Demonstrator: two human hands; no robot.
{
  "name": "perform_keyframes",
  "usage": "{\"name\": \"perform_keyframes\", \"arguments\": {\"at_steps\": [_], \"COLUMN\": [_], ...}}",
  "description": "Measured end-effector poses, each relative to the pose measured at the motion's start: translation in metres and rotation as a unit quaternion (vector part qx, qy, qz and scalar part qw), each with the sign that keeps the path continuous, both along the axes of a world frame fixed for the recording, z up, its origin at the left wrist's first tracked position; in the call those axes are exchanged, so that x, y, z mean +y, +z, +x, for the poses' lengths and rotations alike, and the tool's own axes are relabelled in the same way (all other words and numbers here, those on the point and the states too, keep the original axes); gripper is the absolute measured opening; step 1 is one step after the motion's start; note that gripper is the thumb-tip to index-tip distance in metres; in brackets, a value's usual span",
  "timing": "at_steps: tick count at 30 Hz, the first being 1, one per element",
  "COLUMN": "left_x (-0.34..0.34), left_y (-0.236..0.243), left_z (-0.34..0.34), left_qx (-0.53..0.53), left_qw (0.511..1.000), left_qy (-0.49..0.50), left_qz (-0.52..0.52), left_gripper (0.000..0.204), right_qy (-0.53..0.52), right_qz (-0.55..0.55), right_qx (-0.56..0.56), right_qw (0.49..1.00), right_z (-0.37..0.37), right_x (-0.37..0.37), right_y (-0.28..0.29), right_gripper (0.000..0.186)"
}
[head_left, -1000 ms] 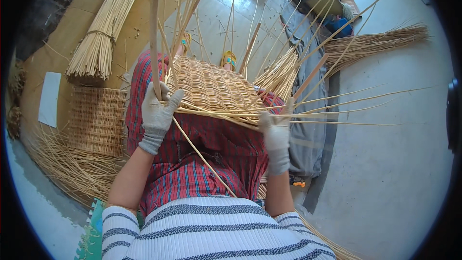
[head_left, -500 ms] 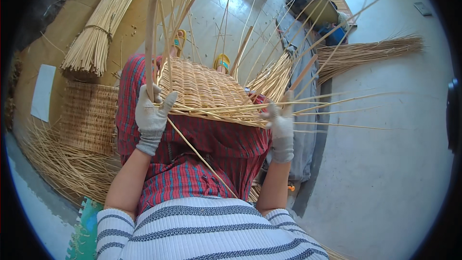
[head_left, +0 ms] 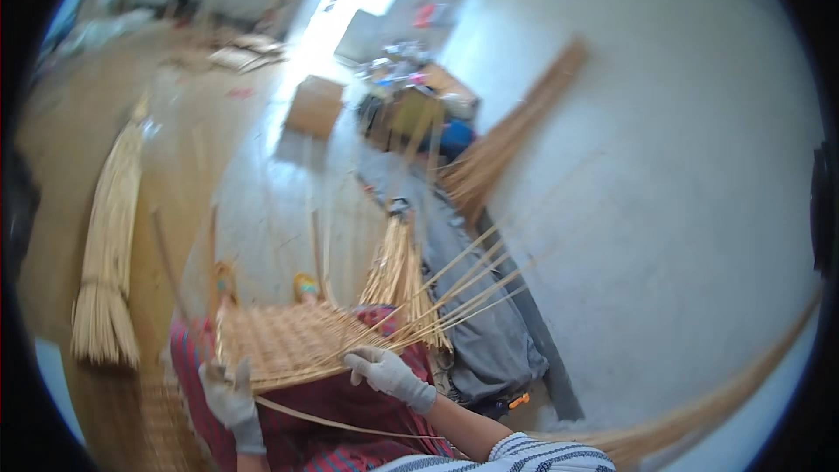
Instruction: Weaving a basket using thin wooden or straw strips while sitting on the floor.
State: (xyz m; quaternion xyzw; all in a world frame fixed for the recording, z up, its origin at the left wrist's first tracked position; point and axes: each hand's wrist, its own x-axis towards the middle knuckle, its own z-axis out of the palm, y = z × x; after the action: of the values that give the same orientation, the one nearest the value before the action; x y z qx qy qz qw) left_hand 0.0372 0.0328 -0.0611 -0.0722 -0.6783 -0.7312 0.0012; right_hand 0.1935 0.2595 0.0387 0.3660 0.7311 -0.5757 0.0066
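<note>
A woven rattan panel (head_left: 297, 332) with long upright and loose side strands rests on my lap over red plaid cloth (head_left: 323, 419), blurred by motion. My left hand (head_left: 225, 389), in a pale glove, is closed at the panel's near left corner. My gloved right hand (head_left: 389, 371) is at the near edge, right of centre, fingers curled on the woven rim and strands. A single loose strand hangs from near my left hand toward the lower right.
Rattan bundles lie at left (head_left: 105, 288), upper right (head_left: 507, 131), lower right (head_left: 699, 419) and beyond my lap (head_left: 389, 262). A grey cloth (head_left: 472, 297) runs along the right. A cardboard box (head_left: 313, 105), piled items (head_left: 411, 114) and a bright opening stand farther back.
The view has swung upward, showing more of the room, so the panel sits lower in the picture. My right hand has moved leftward along the rim toward my left hand.
</note>
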Motion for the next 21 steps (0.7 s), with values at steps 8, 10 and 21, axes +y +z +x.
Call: {"name": "perform_keyframes", "arguments": {"at_steps": [8,10,21], "left_x": [0.011,0.009,0.029], "left_y": [0.004,0.006,0.039], "left_z": [-0.018,-0.016,-0.019], "left_qx": [-0.006,-0.012,0.049], "left_qw": [0.999,0.999,0.993], "left_qy": [-0.029,-0.026,0.008], "left_qz": [0.017,0.020,-0.108], "left_gripper": [0.037,0.037,0.037], "right_qy": [-0.122,-0.065,-0.101], "right_qz": [0.034,-0.023,0.237], "right_qx": [0.103,-0.006,0.292], "right_qw": [0.987,0.998,0.921], "right_z": [0.017,0.018,-0.010], "right_x": [0.030,0.033,0.081], "right_y": [0.032,0.032,0.035], "right_gripper": [0.057,0.063,0.102]}}
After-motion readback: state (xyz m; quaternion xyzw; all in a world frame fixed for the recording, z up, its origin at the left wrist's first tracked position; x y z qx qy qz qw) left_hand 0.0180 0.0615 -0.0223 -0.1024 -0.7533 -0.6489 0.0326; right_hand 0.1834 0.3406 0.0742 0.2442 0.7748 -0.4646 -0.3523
